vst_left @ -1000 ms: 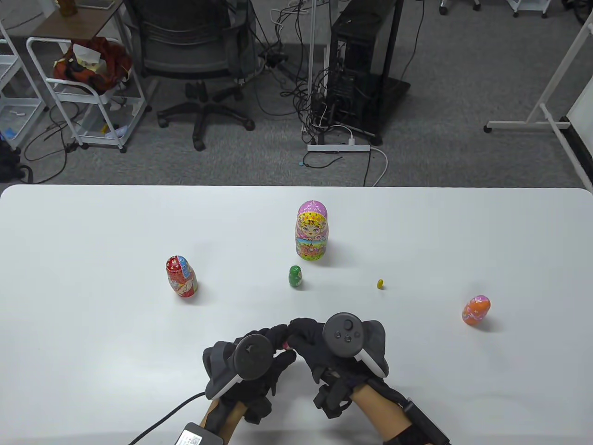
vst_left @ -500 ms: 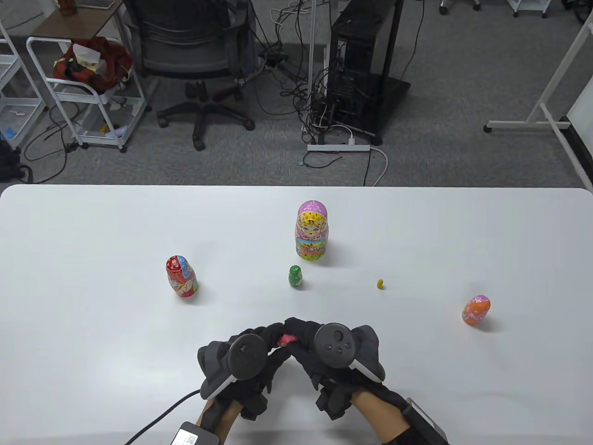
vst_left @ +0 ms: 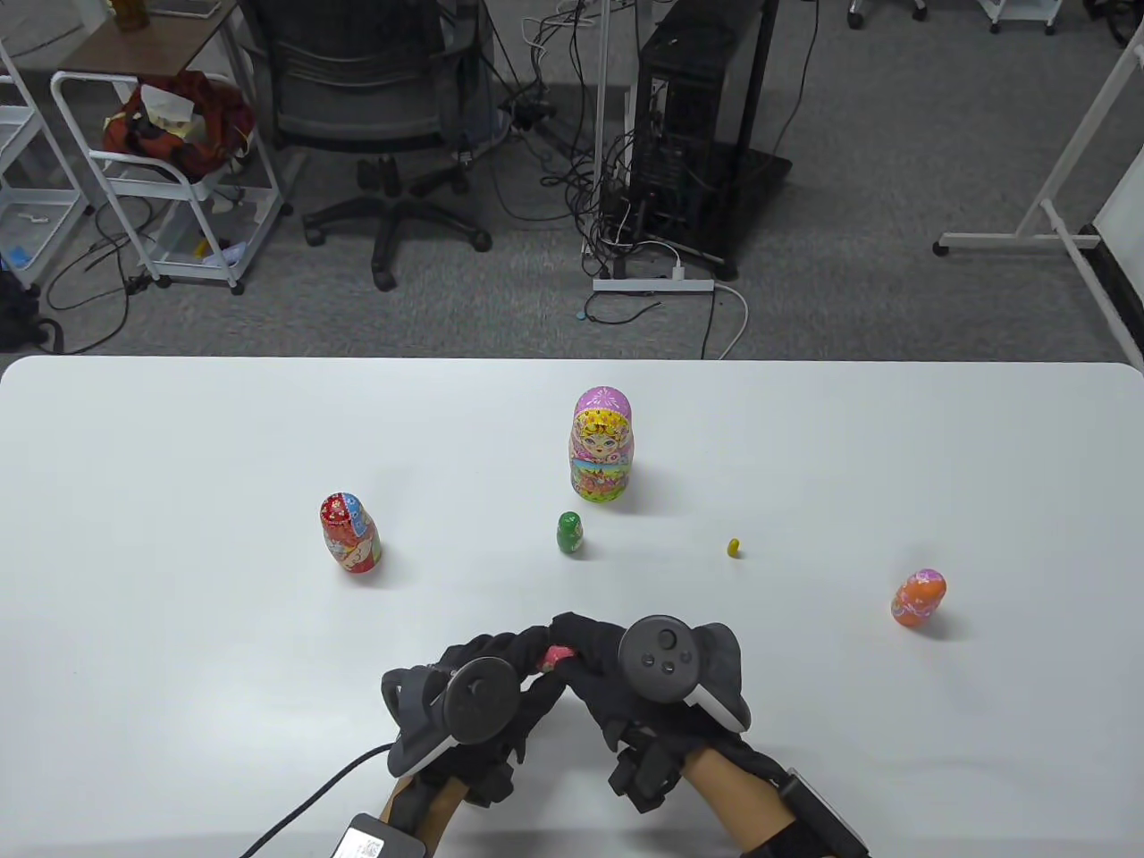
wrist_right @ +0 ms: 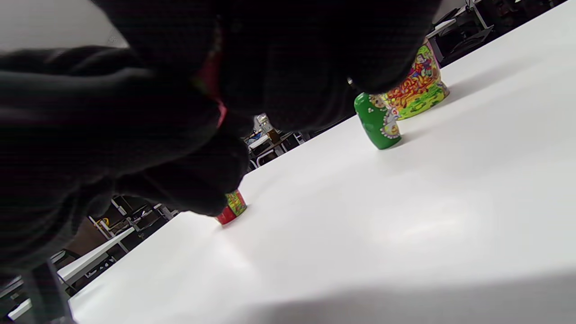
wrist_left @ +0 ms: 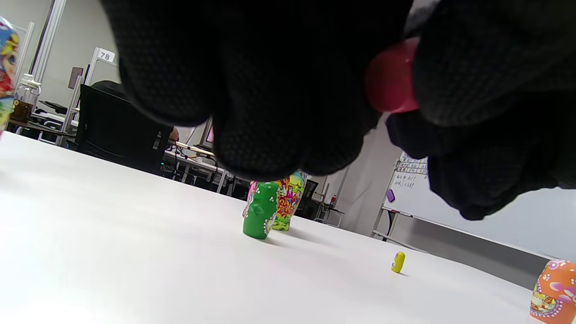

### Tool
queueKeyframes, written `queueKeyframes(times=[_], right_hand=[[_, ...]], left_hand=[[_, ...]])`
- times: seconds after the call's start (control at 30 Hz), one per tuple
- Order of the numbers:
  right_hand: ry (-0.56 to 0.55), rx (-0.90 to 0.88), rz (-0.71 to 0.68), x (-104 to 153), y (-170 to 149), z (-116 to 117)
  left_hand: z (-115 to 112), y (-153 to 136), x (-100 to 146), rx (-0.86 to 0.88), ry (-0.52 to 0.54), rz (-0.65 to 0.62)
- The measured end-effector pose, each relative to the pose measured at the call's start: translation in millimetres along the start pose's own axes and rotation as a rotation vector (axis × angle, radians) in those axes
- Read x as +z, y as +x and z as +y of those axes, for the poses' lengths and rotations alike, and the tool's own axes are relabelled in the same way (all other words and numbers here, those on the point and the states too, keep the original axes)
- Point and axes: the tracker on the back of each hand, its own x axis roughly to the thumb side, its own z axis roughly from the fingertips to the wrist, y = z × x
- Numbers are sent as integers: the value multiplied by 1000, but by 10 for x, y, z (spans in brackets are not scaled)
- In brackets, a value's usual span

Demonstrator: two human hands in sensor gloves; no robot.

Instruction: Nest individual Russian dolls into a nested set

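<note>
A: Log entry, hands first. Your left hand and right hand meet at the near middle of the white bench, fingertips together around a small glossy pink doll. How do you read the grip?

B: Both hands hold it, clamped from either side. In the left wrist view the pink doll shows as a rounded end between black gloved fingers; most of it is covered (I cannot tell from any view whether it is whole or parted). It sits off the bench surface.

A: Agreed. Now the rest of the set, which you are not touching.

B: The big pink-and-yellow painted doll with a face stands upright at mid bench. Just in front of it, apart, stands the small green doll with white dots. To its right, well apart, the tiny yellow doll.

A: And the flanks?

B: The red-and-blue painted doll stands upright far to your left. The orange doll with a pink top sits far to your right, tilted a little in the table view.

A: Wrist check?

B: Right wrist view shows the green doll directly before the big doll's base, and the red doll's foot beyond your fingers.
</note>
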Motion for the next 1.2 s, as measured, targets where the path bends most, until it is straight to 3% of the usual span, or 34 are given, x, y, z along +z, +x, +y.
queueKeyframes(times=[0.37, 0.5, 0.57, 0.67, 0.7, 0.73, 0.83, 0.9, 1.0, 1.07, 1.13, 1.2], right_hand=[[-46, -29, 23, 22, 11, 13], [-101, 17, 31, 20, 18, -97], [-24, 240, 85, -37, -33, -118], [117, 631, 155, -70, -203, 58], [148, 680, 175, -80, -245, 117], [221, 725, 187, -93, -299, 191], [295, 727, 232, -107, -402, 318], [283, 721, 234, -102, -413, 321], [367, 708, 269, -118, -451, 196], [220, 611, 347, -178, -526, -140], [-61, 496, 510, -295, -698, -453], [-152, 455, 692, -448, -907, -633]], left_hand=[[26, -65, -10, 55, 2, 36], [43, -93, -19, 67, 15, 59], [33, -142, -23, 74, 13, 78], [12, -195, -32, 71, -8, 100], [8, -205, -30, 73, -12, 107], [3, -217, -26, 81, -16, 119], [-3, -231, -24, 84, -28, 132], [10, -229, -33, 59, -25, 131], [11, -230, -42, 55, -29, 133], [5, -230, -32, 72, -42, 145], [1, -227, -36, 82, -55, 154], [-8, -227, -57, 69, -68, 152]])
